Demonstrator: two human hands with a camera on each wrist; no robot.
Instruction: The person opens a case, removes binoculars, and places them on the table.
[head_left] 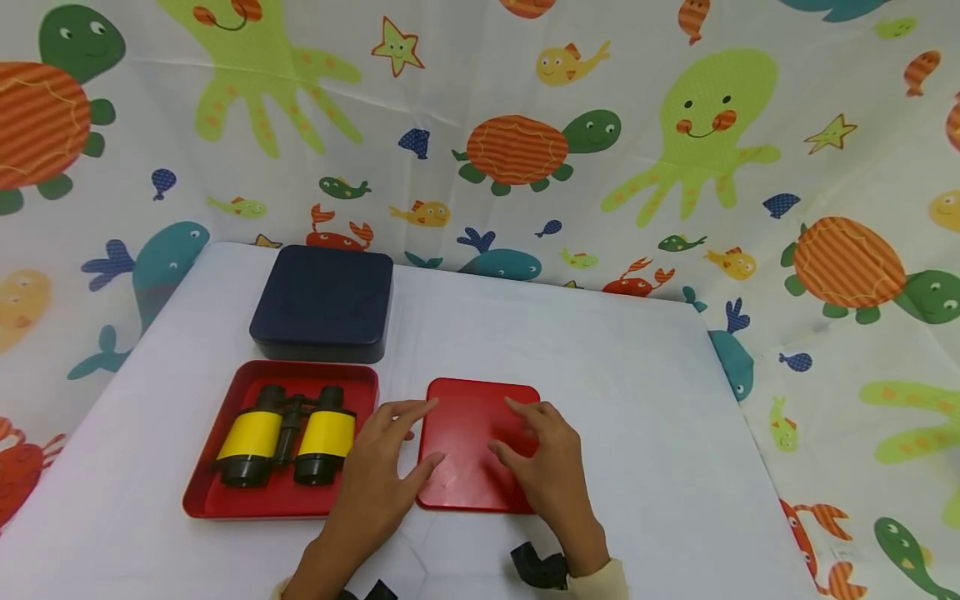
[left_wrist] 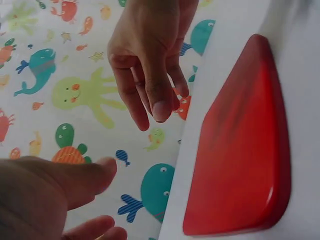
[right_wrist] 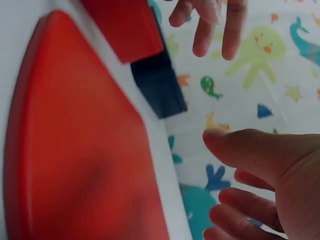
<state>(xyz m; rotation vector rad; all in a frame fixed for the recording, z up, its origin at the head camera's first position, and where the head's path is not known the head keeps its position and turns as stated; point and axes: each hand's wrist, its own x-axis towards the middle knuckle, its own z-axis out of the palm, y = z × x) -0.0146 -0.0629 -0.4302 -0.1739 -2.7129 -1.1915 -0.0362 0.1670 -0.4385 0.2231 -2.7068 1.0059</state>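
A flat red lid-like piece (head_left: pixel 468 467) with rounded corners and a smooth top lies on the white table. My left hand (head_left: pixel 378 471) hovers at its left side, thumb and fingers spread apart and holding nothing. Over its right side is my right hand (head_left: pixel 553 462), also holding nothing, with the fingers loosely bent toward the left hand. In the left wrist view the red piece (left_wrist: pixel 240 165) shows its raised, rounded edge, and both hands are above it. The right wrist view has the right hand (right_wrist: pixel 285 170) beside the red piece (right_wrist: pixel 85 130), its thumb extended.
To the left stands a shallow red tray (head_left: pixel 197 492) with yellow and black binoculars (head_left: pixel 326 435) in it. Behind it is a dark blue box (head_left: pixel 322 300). A sea-animal patterned curtain (head_left: pixel 450 75) surrounds the table's back and sides.
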